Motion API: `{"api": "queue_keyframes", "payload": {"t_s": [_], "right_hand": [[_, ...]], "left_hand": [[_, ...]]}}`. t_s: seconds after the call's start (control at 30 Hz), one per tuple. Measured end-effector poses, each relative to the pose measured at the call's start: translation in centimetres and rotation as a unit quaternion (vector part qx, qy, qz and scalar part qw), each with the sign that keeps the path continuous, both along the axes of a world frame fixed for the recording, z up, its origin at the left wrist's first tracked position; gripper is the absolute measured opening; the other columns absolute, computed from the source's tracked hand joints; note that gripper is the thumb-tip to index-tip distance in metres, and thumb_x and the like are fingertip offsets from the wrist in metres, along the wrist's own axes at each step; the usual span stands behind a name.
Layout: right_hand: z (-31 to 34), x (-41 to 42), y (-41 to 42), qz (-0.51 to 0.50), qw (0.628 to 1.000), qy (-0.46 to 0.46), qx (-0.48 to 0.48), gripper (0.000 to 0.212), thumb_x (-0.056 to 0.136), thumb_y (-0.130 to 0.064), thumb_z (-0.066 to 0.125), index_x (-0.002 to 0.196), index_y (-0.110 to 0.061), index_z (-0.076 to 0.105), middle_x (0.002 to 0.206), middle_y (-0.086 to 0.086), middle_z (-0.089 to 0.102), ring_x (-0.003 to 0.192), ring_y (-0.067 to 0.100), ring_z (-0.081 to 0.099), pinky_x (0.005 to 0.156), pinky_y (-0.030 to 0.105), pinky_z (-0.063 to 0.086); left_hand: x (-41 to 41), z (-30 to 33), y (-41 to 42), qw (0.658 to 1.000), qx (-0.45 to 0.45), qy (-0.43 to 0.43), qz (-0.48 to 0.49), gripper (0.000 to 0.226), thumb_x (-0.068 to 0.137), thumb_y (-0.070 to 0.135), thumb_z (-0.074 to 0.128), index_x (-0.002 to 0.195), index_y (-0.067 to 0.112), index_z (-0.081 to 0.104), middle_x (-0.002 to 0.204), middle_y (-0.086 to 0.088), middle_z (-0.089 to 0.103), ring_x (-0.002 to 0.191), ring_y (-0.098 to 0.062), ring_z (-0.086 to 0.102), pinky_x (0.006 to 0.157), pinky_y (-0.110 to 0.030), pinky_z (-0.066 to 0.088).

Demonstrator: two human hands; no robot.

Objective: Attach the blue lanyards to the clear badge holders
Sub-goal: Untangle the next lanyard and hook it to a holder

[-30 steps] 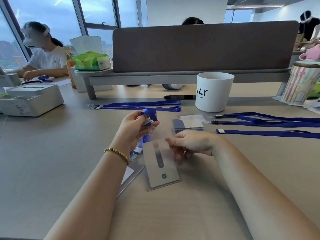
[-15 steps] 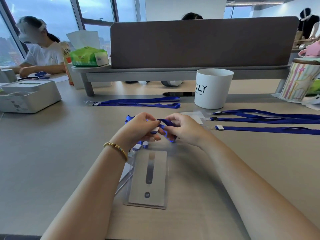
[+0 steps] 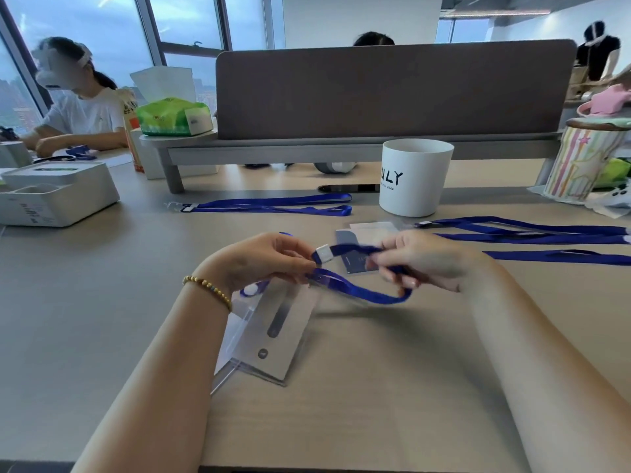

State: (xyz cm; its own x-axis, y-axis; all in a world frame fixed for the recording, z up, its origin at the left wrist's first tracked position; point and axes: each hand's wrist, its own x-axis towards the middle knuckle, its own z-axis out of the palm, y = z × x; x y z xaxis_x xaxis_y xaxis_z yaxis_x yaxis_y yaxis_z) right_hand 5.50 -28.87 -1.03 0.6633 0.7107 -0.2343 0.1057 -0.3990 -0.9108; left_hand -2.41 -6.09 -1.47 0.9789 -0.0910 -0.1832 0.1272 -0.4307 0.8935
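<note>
L hand pinches white clasp end of blue fabric lanyard above tan tabletop. R hand fingers curled round strap, loop sagging btwn hands. Clear plastic badge holder w/ grey card under L wrist, tilted, top edge lifted.

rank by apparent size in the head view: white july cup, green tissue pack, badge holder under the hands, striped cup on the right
1. badge holder, though it lies nearest the camera
2. white July cup
3. striped cup and green tissue pack: look alike and the cup is partly hidden, so unranked
</note>
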Motion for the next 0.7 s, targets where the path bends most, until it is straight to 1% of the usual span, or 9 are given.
{"api": "queue_keyframes", "payload": {"t_s": [0.03,0.1,0.17,0.2,0.3,0.43,0.5,0.6,0.7], "right_hand": [[-0.3,-0.1,-0.6,0.025,0.998,0.001,-0.05,0.012,0.096,-0.012,0.049,0.097,-0.006,0.06,0.066,0.005,0.06,0.044,0.01,0.047,0.05,0.021,0.047],[-0.8,-0.1,-0.8,0.037,0.994,-0.042,-0.095,0.019,0.093,-0.023,0.055,0.109,-0.014,0.06,0.09,0.001,0.067,0.074,0.012,0.059,0.068,0.021,0.048],[-1.1,-0.2,0.1,0.017,0.99,-0.123,-0.07,0.026,0.09,-0.034,0.058,0.113,-0.024,0.061,0.108,-0.006,0.065,0.101,0.009,0.058,0.087,0.023,0.045],[-1.1,-0.5,0.7,0.015,0.987,-0.147,-0.058,0.026,0.089,-0.038,0.058,0.112,-0.027,0.062,0.11,-0.009,0.064,0.107,0.008,0.056,0.094,0.025,0.043],[-1.7,-1.2,2.1,0.039,0.977,-0.188,-0.094,0.02,0.089,-0.044,0.056,0.104,-0.032,0.06,0.108,-0.012,0.062,0.104,0.008,0.055,0.094,0.028,0.043],[-2.2,-1.8,2.8,0.056,0.975,-0.198,-0.08,0.004,0.092,-0.035,0.056,0.091,-0.031,0.055,0.086,-0.01,0.062,0.078,0.007,0.059,0.077,0.026,0.05],[-1.9,-2.0,2.6,0.076,0.975,-0.197,-0.071,0.008,0.095,-0.028,0.051,0.089,-0.03,0.055,0.077,-0.009,0.059,0.07,0.008,0.054,0.07,0.023,0.046],[-1.7,-1.7,2.2,0.07,0.98,-0.171,-0.071,0.012,0.098,-0.023,0.046,0.091,-0.025,0.056,0.079,-0.003,0.059,0.07,0.009,0.054,0.066,0.022,0.046],[-2.1,-1.3,1.7,0.056,0.988,-0.127,-0.069,0.015,0.099,-0.016,0.041,0.09,-0.021,0.052,0.078,-0.004,0.062,0.067,0.009,0.056,0.064,0.023,0.047]], "left_hand": [[0.0,0.0,-0.1,1.0,0.027,-0.002,0.0,0.008,0.085,0.008,0.06,0.09,0.013,0.064,0.078,-0.001,0.07,0.07,-0.01,0.065,0.08,-0.026,0.055],[0.0,-0.1,-0.8,0.997,0.074,-0.002,-0.016,0.005,0.084,0.01,0.062,0.083,0.013,0.059,0.075,-0.002,0.068,0.068,-0.01,0.066,0.075,-0.023,0.055],[0.0,-0.3,-1.8,0.995,0.093,0.001,-0.039,0.008,0.083,0.01,0.064,0.08,0.012,0.057,0.072,-0.001,0.067,0.064,-0.006,0.066,0.069,-0.018,0.055],[0.1,-0.4,-2.1,0.994,0.102,0.002,-0.047,0.007,0.083,0.011,0.064,0.082,0.013,0.058,0.074,-0.001,0.068,0.064,-0.005,0.066,0.07,-0.018,0.055],[0.1,-0.5,-2.2,0.992,0.115,0.023,-0.046,0.028,0.081,0.012,0.067,0.101,0.022,0.05,0.091,0.0,0.066,0.069,-0.007,0.067,0.072,-0.02,0.054],[0.1,-0.6,-2.2,0.989,0.135,0.036,-0.042,0.052,0.078,0.008,0.07,0.116,0.021,0.037,0.097,-0.001,0.061,0.076,-0.012,0.064,0.079,-0.024,0.054],[0.1,-0.5,-2.1,0.99,0.134,0.037,-0.038,0.051,0.078,0.008,0.07,0.115,0.022,0.038,0.094,-0.002,0.062,0.078,-0.014,0.062,0.083,-0.027,0.052],[0.2,-0.4,-1.5,0.98,0.186,0.053,-0.055,0.037,0.079,0.016,0.07,0.108,0.024,0.047,0.087,0.0,0.066,0.081,-0.013,0.061,0.085,-0.029,0.05],[0.3,-0.7,-1.3,0.976,0.201,0.042,-0.078,0.015,0.082,0.017,0.067,0.093,0.024,0.059,0.084,0.005,0.067,0.08,-0.011,0.061,0.08,-0.023,0.051]]}}
